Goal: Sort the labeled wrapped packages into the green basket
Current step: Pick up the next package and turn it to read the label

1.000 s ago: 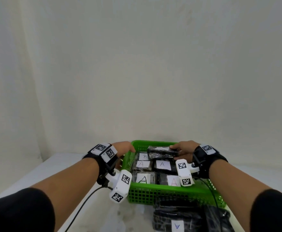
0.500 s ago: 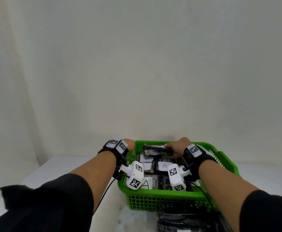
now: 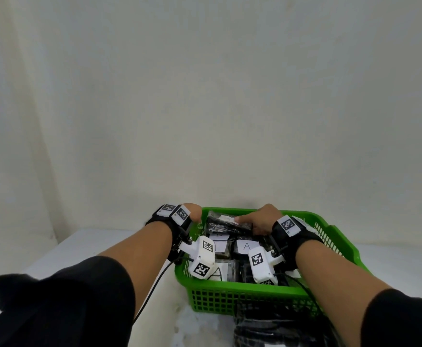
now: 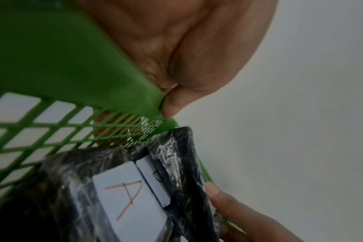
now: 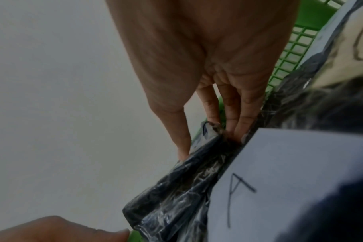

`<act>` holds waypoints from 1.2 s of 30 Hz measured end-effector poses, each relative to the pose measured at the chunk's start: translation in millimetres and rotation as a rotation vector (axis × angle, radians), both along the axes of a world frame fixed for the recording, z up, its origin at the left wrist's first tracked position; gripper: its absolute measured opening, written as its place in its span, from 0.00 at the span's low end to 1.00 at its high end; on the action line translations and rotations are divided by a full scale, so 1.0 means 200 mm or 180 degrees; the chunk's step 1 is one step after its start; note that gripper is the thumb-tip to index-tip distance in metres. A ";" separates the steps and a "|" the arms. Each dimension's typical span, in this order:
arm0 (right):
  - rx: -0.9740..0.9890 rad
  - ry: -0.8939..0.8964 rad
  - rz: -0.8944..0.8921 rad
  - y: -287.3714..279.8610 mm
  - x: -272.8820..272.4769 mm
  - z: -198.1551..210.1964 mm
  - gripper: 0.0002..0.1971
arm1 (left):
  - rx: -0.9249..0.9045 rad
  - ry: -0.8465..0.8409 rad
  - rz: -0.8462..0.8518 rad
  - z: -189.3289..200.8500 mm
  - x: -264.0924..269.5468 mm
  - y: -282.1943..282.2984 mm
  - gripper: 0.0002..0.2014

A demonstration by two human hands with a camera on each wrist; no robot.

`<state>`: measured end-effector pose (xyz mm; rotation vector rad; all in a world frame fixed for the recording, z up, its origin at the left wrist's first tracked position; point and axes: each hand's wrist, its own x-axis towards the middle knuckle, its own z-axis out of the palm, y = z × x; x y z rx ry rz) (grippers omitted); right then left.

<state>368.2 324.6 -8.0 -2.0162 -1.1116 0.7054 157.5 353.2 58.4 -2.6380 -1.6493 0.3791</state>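
Left hand: our left hand (image 3: 194, 212) is gripping the far left corner of the green basket (image 3: 242, 296), thumb over the rim (image 4: 77, 65), fingers curled outside the mesh wall.
Right hand: our right hand (image 3: 262, 219) is pinching a black wrapped package (image 3: 226, 222) at the basket's far end, thumb on top, fingers (image 5: 234, 106) pressed together beneath it.
Held package: it is lying across the packages below; we cannot tell its letter.
Basket contents: more wrapped packages are filling it, white labels up, one reading A (image 3: 247, 246).
Outside the basket: black wrapped packages (image 3: 267, 329) are lying on the white table (image 3: 84, 246), touching its near wall.
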 end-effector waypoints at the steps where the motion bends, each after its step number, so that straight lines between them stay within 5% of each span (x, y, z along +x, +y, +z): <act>1: 0.0016 -0.0007 0.0038 -0.01 0.00 0.01 0.23 | -0.0004 0.0023 -0.0009 -0.01 0.00 0.00 0.19; 6: 0.0350 0.0029 -0.0170 -0.04 0.01 0.03 0.30 | -0.0099 -0.0040 -0.0179 0.00 0.00 0.00 0.19; 9: 0.0285 0.0034 -0.0059 -0.02 0.01 0.01 0.27 | -0.0179 -0.0201 -0.0087 -0.01 0.00 0.00 0.10; 11: 0.0180 0.0155 0.0119 -0.02 -0.02 0.00 0.16 | -0.0067 -0.0229 0.0012 -0.02 0.00 0.02 0.17; 13: 0.0202 0.0267 0.0183 -0.02 -0.04 0.00 0.22 | -0.0022 -0.0221 0.0036 -0.02 0.00 0.02 0.22; 19: 0.0217 0.0245 0.0172 -0.06 -0.06 0.03 0.14 | 0.0008 -0.0193 0.0151 -0.03 0.02 0.04 0.22; 25: 0.0466 0.0117 0.0029 -0.08 -0.06 0.07 0.26 | -0.0107 -0.0308 0.0200 -0.01 0.03 0.02 0.18; 31: 0.0828 -0.0446 0.0022 -0.16 -0.05 0.30 0.18 | -0.0259 -0.1223 0.0426 0.08 0.01 0.00 0.22; 36: 0.0869 -0.1187 0.0362 -0.33 -0.12 0.51 0.29 | -0.0096 -0.1924 0.0498 0.17 -0.02 -0.04 0.12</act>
